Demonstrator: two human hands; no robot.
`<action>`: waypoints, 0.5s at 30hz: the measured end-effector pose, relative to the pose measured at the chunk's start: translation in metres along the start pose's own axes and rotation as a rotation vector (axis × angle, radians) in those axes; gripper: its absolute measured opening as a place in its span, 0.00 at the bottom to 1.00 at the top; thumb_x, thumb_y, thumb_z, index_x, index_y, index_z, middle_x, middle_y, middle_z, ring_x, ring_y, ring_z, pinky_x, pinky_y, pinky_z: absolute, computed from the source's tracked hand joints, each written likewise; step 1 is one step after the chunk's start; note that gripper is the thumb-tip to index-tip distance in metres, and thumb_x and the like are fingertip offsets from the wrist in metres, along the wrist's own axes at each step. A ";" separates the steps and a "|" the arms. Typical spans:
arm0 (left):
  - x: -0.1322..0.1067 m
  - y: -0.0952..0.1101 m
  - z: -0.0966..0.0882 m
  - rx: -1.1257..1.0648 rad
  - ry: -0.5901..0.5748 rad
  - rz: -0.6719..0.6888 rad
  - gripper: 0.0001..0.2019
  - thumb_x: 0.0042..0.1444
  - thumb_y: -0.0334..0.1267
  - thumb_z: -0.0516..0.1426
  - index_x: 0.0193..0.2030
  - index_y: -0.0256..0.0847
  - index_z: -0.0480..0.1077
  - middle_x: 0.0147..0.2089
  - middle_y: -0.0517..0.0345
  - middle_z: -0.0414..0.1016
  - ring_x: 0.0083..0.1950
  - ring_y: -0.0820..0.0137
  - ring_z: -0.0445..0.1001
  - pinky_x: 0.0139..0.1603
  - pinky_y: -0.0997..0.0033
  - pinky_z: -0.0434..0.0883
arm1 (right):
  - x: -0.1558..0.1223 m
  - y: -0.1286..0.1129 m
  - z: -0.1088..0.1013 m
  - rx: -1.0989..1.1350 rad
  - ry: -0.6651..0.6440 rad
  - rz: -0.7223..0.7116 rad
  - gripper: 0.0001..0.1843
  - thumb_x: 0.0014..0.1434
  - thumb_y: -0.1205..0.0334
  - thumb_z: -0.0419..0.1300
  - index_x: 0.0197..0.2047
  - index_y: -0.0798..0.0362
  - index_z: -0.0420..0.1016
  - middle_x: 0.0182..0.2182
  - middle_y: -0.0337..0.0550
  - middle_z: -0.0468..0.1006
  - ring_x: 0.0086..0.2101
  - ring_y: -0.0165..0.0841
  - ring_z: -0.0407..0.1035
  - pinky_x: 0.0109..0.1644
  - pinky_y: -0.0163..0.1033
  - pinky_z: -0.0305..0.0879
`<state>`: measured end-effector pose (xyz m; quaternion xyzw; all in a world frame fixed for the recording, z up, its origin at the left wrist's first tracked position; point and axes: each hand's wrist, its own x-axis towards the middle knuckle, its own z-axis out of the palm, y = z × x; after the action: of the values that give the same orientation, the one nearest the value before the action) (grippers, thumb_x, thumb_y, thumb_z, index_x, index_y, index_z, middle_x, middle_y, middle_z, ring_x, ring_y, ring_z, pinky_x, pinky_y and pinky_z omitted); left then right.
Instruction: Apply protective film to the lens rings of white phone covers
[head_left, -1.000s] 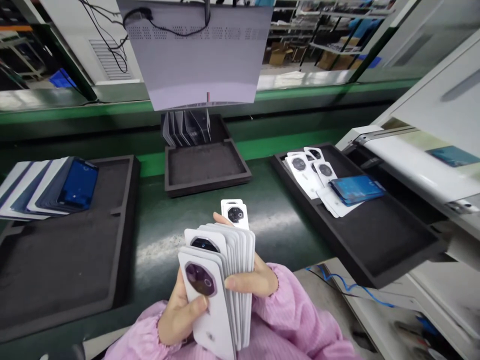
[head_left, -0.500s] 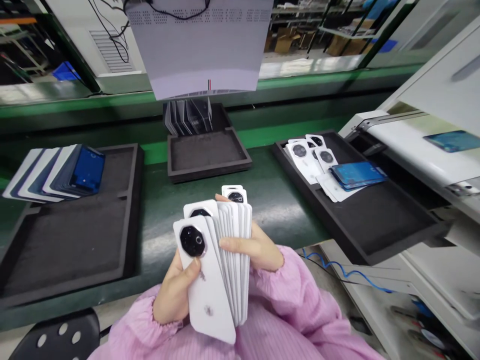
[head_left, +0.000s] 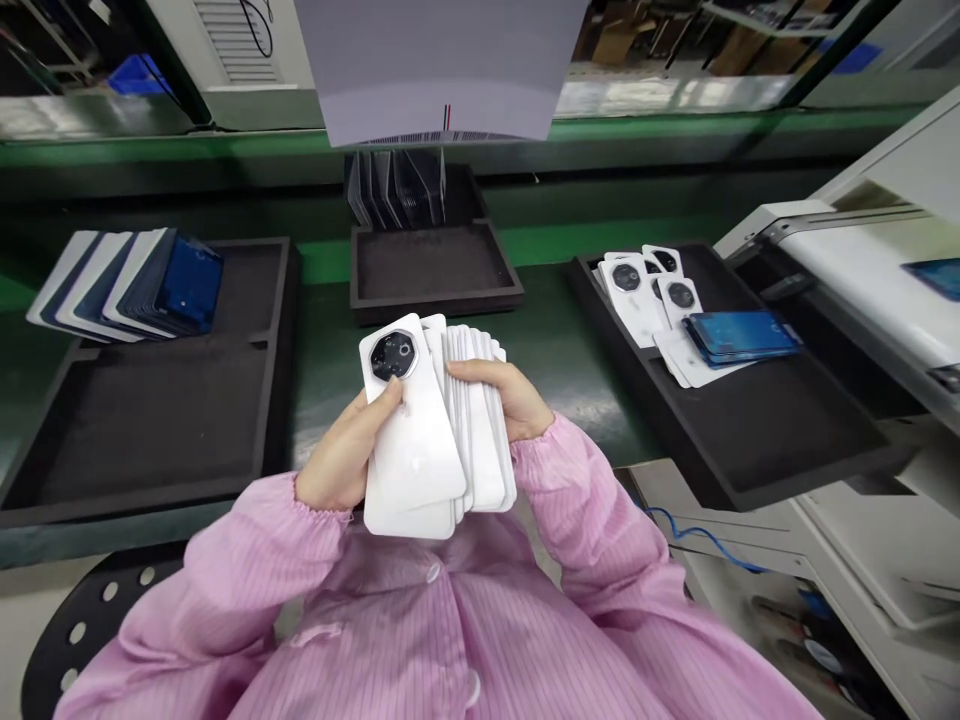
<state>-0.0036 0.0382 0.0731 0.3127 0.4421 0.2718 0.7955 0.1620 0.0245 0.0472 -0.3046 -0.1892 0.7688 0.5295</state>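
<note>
Between my two hands, in front of my chest, is a fanned stack of white phone back covers (head_left: 420, 430). The front cover faces me and shows a round dark camera module near its top. My left hand (head_left: 352, 440) grips the stack's left side, its thumb lying on the front cover below the camera module. At the right side my right hand (head_left: 510, 395) is closed on the stack, thumb across the cover edges. The fingers of both hands behind the stack are hidden.
On the left, a black tray (head_left: 172, 420) holds a leaning row of white and blue panels (head_left: 135, 285). Thin dark panels (head_left: 397, 190) stand in the middle tray (head_left: 435, 270). The right tray (head_left: 795, 440) bears white covers (head_left: 637, 300) and blue-filmed panels (head_left: 742, 335). A machine (head_left: 870, 250) stands beyond it.
The stack and both hands have risen in view, and the covers are gathered more closely. The cover poking out behind the top no longer shows. The view has tipped downward.
</note>
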 end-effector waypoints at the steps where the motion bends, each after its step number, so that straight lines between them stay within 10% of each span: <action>1: 0.001 0.001 0.002 -0.018 -0.012 -0.021 0.19 0.56 0.43 0.56 0.54 0.42 0.66 0.50 0.50 0.75 0.46 0.61 0.75 0.47 0.62 0.74 | 0.001 -0.001 -0.001 0.002 0.011 0.010 0.13 0.49 0.67 0.60 0.41 0.57 0.73 0.33 0.43 0.80 0.40 0.40 0.75 0.50 0.46 0.69; 15: 0.015 0.004 0.010 -0.148 0.016 -0.073 0.16 0.58 0.40 0.54 0.51 0.37 0.67 0.42 0.49 0.78 0.38 0.66 0.78 0.44 0.64 0.75 | 0.000 0.003 0.005 -0.250 0.112 -0.377 0.16 0.52 0.60 0.63 0.45 0.50 0.69 0.43 0.38 0.77 0.46 0.36 0.70 0.54 0.44 0.65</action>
<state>0.0112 0.0487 0.0727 0.2346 0.4382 0.2770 0.8223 0.1566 0.0236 0.0488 -0.3691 -0.3068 0.6089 0.6316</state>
